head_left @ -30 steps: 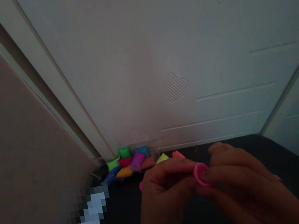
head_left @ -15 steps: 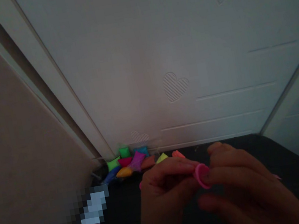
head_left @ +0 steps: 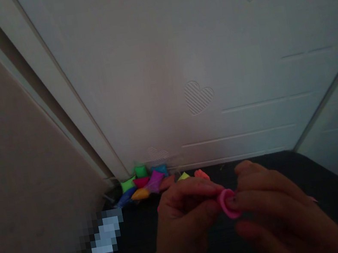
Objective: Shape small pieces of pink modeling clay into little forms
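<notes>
A small pink piece of modelling clay [head_left: 224, 208], shaped like a shallow cup with a rounded rim, is held above the dark tabletop. My left hand [head_left: 185, 219] is closed, pinching its left side between thumb and fingers. From the other side, the index fingertip of my right hand [head_left: 278, 207] reaches into the hollow and touches the clay. The right thumb is apart, below the rim. Some of the right fingers hide behind the index finger.
Bright packets, among them a purple one [head_left: 155, 181], lie at the back left of the dark table [head_left: 137, 245]. Behind my hands are a yellow piece [head_left: 183, 176] and an orange piece [head_left: 201, 175]. A white panel [head_left: 135, 84] with embossed hearts rises behind.
The clay cup has tilted slightly and its hollow looks a little wider and lower. My right thumb has moved to the right, while my left hand keeps its pinch.
</notes>
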A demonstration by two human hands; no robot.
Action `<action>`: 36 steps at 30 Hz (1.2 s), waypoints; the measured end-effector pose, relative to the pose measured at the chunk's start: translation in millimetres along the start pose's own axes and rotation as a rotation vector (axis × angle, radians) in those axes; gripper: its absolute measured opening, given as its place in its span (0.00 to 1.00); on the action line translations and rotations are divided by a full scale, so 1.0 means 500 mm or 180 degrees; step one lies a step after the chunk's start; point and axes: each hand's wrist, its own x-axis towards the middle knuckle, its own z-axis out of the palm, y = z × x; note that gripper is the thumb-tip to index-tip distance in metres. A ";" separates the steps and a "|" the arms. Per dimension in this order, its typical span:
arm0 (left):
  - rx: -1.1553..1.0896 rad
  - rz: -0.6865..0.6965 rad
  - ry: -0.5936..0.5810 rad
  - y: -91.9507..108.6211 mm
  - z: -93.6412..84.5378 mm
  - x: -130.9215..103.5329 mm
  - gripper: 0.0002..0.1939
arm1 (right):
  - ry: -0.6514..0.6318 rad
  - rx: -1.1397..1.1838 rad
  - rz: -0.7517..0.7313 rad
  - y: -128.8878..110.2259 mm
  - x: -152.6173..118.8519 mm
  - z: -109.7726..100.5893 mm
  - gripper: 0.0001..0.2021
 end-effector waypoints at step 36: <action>0.0266 -0.0190 0.0272 0.002 -0.005 0.000 0.04 | -0.0200 -0.0053 0.0113 0.007 -0.009 -0.004 0.04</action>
